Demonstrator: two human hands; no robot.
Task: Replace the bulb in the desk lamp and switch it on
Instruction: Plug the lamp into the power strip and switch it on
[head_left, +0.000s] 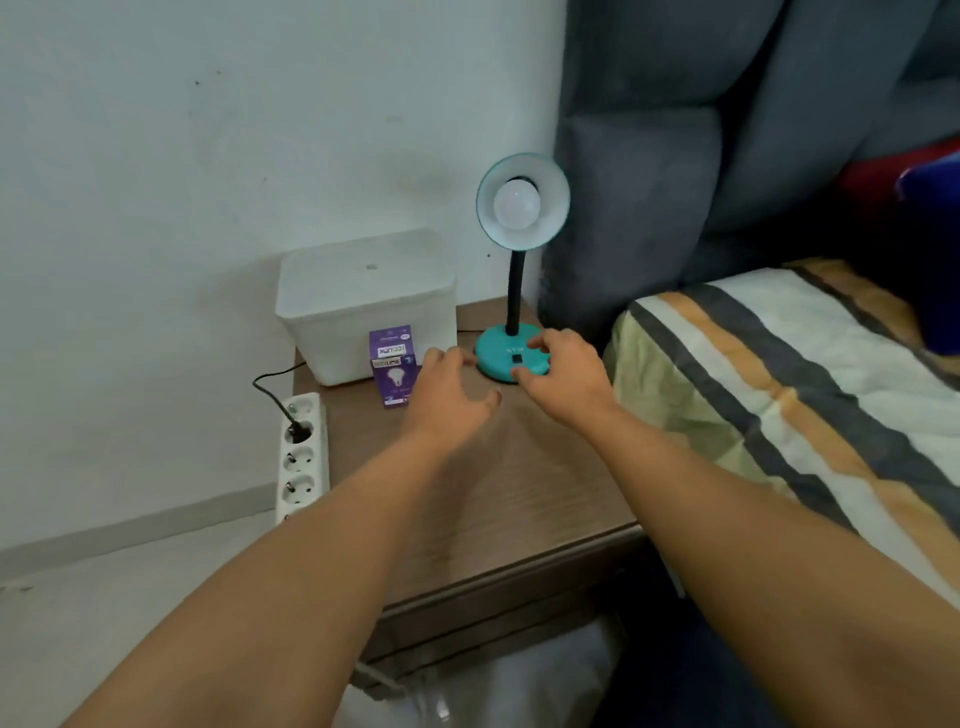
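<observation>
Leftmost, a white power strip (302, 457) lies along the nightstand (519, 493) edge, then a white bin (363, 304) with a purple bulb box (393, 365) before it. The left hand (449, 397) is loosely spread and holds nothing, fingertips by the teal desk lamp (493, 354), which stands at the back right corner with a bulb (516, 206) in its shade. The right hand (569, 376) cups the lamp's base, thumb at the front rim
</observation>
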